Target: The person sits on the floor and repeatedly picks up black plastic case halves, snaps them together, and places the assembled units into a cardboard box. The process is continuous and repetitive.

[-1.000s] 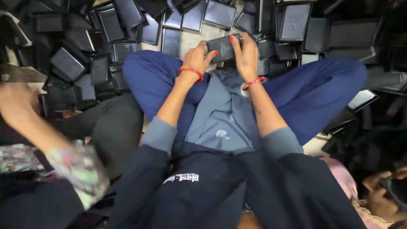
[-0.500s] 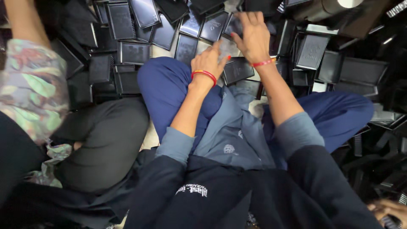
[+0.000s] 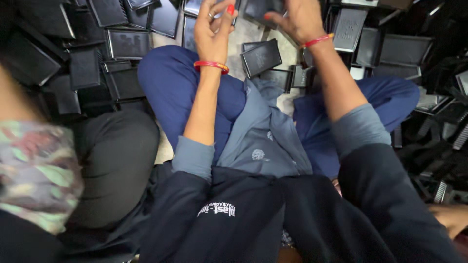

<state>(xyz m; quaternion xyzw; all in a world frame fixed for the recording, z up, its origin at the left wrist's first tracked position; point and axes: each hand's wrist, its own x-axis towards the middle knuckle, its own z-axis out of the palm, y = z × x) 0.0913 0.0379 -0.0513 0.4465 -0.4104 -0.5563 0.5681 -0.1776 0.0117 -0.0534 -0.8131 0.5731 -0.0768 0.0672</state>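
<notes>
I sit cross-legged in blue trousers (image 3: 180, 92) among black flat boxes. My left hand (image 3: 212, 29), with a red bangle at the wrist, is raised with its fingers loosely curled and holds nothing. My right hand (image 3: 295, 19) reaches to the top edge of the view, thumb out, against a black box (image 3: 258, 7) there. Its fingers are cut off by the frame, so its grip is unclear. A black flat box (image 3: 261, 57) lies between my knees, just below both hands and apart from them.
Several black flat boxes (image 3: 129, 44) lie piled around my legs on all sides. Another person sits close at my left, with a patterned sleeve (image 3: 39, 170) and a dark-trousered knee (image 3: 114, 156). Someone's hand (image 3: 451, 219) shows at the lower right.
Both hands held one black box between them a second ago. Now the hands are apart and higher in view, the left one is empty, and a black box lies below them.
</notes>
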